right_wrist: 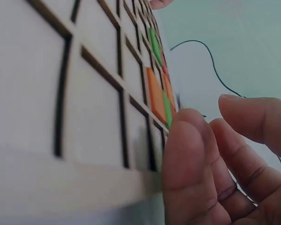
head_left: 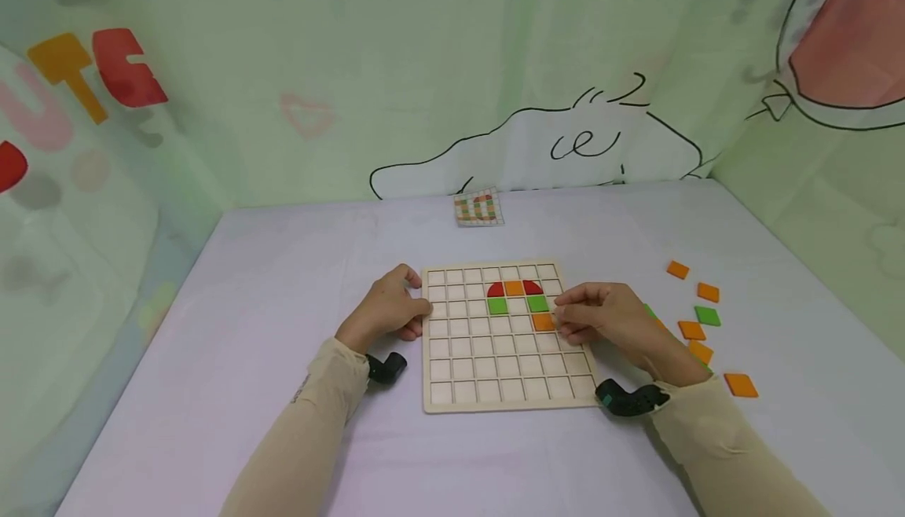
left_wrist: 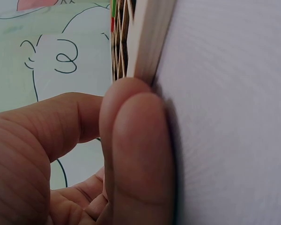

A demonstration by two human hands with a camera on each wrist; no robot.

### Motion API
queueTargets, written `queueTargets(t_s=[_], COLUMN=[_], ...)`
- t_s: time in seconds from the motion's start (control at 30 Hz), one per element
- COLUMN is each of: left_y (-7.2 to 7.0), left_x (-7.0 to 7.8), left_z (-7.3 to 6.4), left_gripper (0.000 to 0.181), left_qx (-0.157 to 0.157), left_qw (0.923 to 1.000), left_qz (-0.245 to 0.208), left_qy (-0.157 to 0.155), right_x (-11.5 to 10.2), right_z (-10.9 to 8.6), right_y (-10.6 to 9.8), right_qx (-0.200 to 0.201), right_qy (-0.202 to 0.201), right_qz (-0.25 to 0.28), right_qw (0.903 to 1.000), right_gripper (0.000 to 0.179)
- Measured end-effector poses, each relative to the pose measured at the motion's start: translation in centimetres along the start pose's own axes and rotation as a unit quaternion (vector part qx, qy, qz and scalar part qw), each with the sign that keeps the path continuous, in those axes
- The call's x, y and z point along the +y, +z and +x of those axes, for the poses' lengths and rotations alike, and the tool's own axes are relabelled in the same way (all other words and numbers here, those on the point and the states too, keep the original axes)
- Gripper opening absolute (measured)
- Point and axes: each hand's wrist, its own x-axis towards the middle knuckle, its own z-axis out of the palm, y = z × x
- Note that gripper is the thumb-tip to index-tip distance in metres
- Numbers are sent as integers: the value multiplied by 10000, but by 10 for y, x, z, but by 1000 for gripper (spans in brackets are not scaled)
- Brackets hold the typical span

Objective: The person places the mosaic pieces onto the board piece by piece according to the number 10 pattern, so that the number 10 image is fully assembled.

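A square wooden grid board (head_left: 463, 368) lies flat before me, its cells framed by thin raised strips. Near its upper right sit two red curved pieces (head_left: 496, 290), orange square tiles (head_left: 543, 322) and green square tiles (head_left: 498, 306). My left hand (head_left: 385, 306) holds the board's left edge, thumb lapping over it and fingers against its side. At the right edge is my right hand (head_left: 608, 317), fingertips close to the lower orange tile. In the right wrist view its thumb stands apart from the fingers (right_wrist: 185, 159), with nothing showing between them.
Loose orange tiles (head_left: 741, 385) and green tiles (head_left: 707, 316) lie scattered to the right, a few partly hidden behind my right forearm. A small printed pattern card (head_left: 479, 207) lies at the back of the white table (head_left: 297, 265). A printed curtain (head_left: 424, 45) hangs behind.
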Motion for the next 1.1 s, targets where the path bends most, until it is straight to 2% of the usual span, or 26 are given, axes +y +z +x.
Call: queueTargets(t_s=[0.2, 0.4, 0.57, 0.7, 0.83, 0.97, 1.03, 1.1], left_y=[-1, -2, 1, 2, 2, 2, 2, 1], left_x=[1, 0, 0, 0, 0, 0, 1, 1], left_z=[-2, -2, -2, -2, -2, -3, -3, -3], left_gripper=[40, 40, 39, 39, 38, 38, 38, 38], left_qx=[-17, -1, -78, -48, -41, -78, -90, -93], left_qw=[10000, 10000, 10000, 10000, 10000, 9999, 9999, 9998], left_qz=[12, 4, -25, -43, -55, -119, -146, -149], left_qy=[-60, -35, 3, -14, 5, 0, -4, 19], right_x=[-3, 5, 17, 23, 24, 23, 22, 22], right_z=[-11, -25, -40, -47, -50, -49, -49, -48], right_y=[-30, -67, -87, -93, -92, -91, -90, -88], right_qx=[225, 520, 713, 699, 686, 751, 794, 847], right_qy=[59, 150, 273, 383, 370, 370, 384, 433], right_qz=[-508, -966, -1771, -2475, -2959, -3318, -3431, -3390], right_qw=[9984, 9939, 9812, 9656, 9520, 9396, 9352, 9360], right_gripper=[42, 46, 47, 49, 54, 51, 45, 40])
